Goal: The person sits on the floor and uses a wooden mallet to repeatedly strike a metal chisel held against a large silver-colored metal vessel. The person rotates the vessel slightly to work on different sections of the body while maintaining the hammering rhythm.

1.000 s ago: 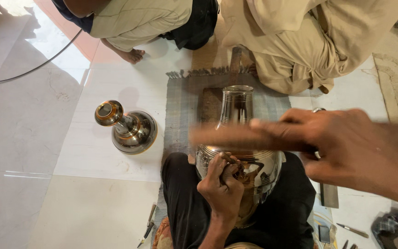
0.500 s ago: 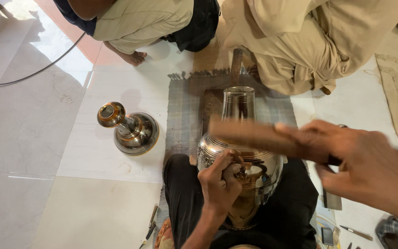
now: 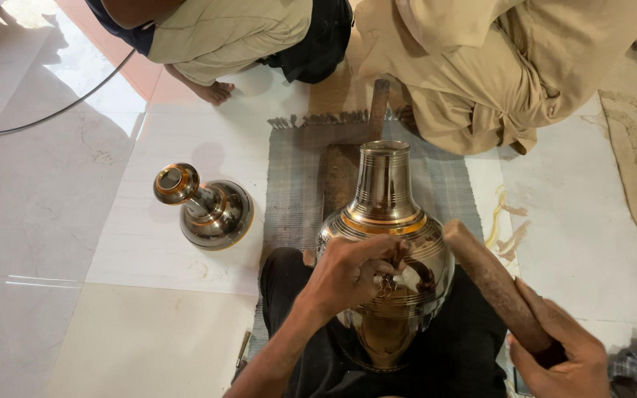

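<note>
Head view: a polished metal vase [image 3: 385,243] lies tilted across the person's lap, neck pointing to twelve o'clock. At its shoulder the left hand [image 3: 348,276] pinches a small tool [image 3: 399,258] against the metal, fingers pressed together. The right hand [image 3: 558,354], at four o'clock, is wrapped closed around a wooden mallet [image 3: 492,284]. The vase looks stiff, fairly heavy, slick and easily dented; the ribbed shoulder or neck seems the surest hold.

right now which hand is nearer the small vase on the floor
Left. The left hand rests on the large vase, right of the small vase; the right hand is farther right, gripping a wooden stick.
</note>
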